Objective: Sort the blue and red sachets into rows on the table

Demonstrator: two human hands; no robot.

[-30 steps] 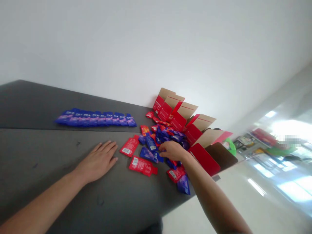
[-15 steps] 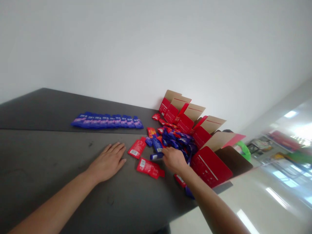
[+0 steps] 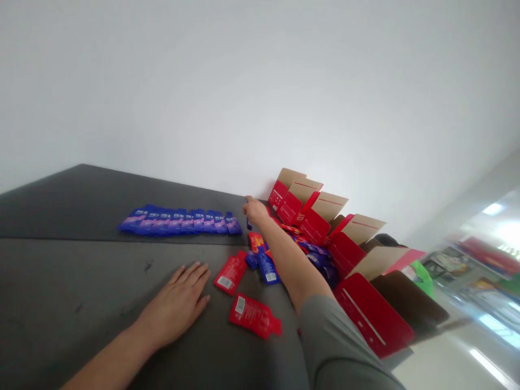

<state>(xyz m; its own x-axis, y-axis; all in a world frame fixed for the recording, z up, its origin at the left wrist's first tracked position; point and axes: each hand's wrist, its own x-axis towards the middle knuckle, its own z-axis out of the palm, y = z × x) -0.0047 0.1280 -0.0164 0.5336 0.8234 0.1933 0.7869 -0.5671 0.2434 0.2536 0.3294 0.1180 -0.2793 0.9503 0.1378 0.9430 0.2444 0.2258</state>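
My left hand lies flat and open on the dark grey table, fingers stretched toward a red sachet. My right hand reaches far back to the right end of a row of blue sachets. Its fingers are closed on a blue sachet, only a sliver of which shows below the hand. A mixed pile of red and blue sachets lies under and beside my right forearm. Another red sachet lies nearer to me.
Several open red cardboard boxes stand along the white wall at the table's right end; the nearest box hangs over the edge. Beyond the table edge at right is a shiny floor with blurred colourful goods.
My right hand left the pile with a blue sachet and moved back and left to the end of the blue row. The left hand stayed put. The camera shifted slightly.
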